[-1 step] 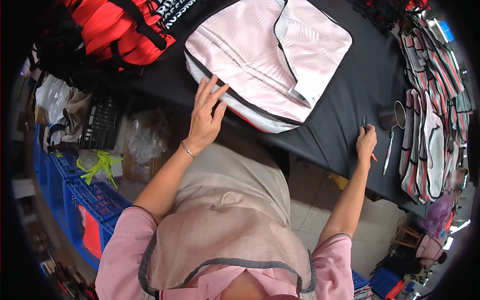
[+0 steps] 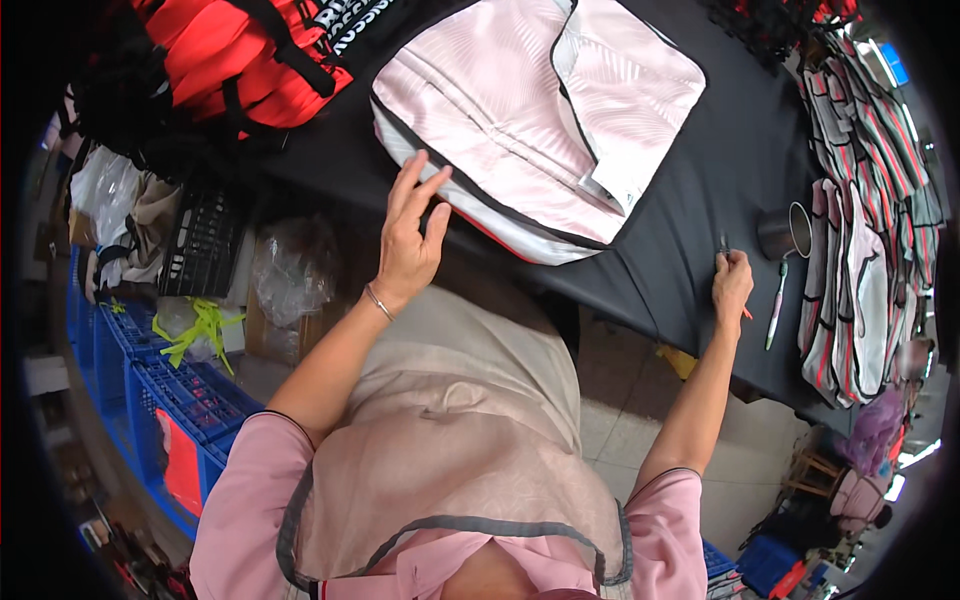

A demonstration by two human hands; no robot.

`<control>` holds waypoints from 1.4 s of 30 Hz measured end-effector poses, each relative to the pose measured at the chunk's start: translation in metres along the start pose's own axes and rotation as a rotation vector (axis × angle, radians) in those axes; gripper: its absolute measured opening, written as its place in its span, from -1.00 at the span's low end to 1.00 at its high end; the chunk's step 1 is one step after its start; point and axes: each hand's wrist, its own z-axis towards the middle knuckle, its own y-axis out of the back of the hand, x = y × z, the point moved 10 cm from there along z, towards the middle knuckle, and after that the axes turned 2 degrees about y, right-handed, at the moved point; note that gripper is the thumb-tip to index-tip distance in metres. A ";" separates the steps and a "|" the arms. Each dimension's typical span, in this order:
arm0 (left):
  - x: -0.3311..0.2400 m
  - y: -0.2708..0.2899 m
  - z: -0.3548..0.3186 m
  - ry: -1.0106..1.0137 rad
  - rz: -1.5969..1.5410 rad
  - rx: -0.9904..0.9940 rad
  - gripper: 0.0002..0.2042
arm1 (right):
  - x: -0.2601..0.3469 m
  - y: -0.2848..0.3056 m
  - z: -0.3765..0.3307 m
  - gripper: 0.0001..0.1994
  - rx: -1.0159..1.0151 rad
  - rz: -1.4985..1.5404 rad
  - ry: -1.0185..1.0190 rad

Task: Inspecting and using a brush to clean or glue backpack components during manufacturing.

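Note:
On the black-covered table lies a pale pink patterned bag (image 2: 500,100) with black-edged seams, a whitish side strip and a loose flap. A small white label (image 2: 622,192) shows near the flap's corner. My left hand (image 2: 408,240), fingers spread, is at the bag's near left edge, the fingertips over the side strip. To the right of the bag, my right hand (image 2: 733,287) is closed around thread snips (image 2: 725,243). Their dark blades point away from me, and an orange-red bit shows below the fist. The rest of the snips is hidden in my palm.
A metal cup (image 2: 786,232) and a toothbrush (image 2: 777,305) lie right of my right hand. Beyond them are stacked striped fabric pieces (image 2: 845,290). Red and black bags (image 2: 235,70) pile up at far left. Blue crates (image 2: 185,400) stand below left.
The snips have dipped slightly with my right hand, their blades now less distinct. My left hand has barely shifted at the bag's edge.

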 end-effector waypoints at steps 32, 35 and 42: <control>-0.078 -0.027 0.035 0.326 -1.089 0.127 -0.59 | 0.393 0.091 -0.051 -0.77 0.273 0.596 0.420; -0.089 -0.005 0.061 0.208 -0.982 -0.055 -0.62 | 0.404 0.111 -0.038 -0.73 0.216 0.693 0.406; -0.127 0.052 0.104 -0.090 -0.618 -0.006 -0.79 | 0.425 0.157 -0.028 -0.64 0.222 0.701 0.599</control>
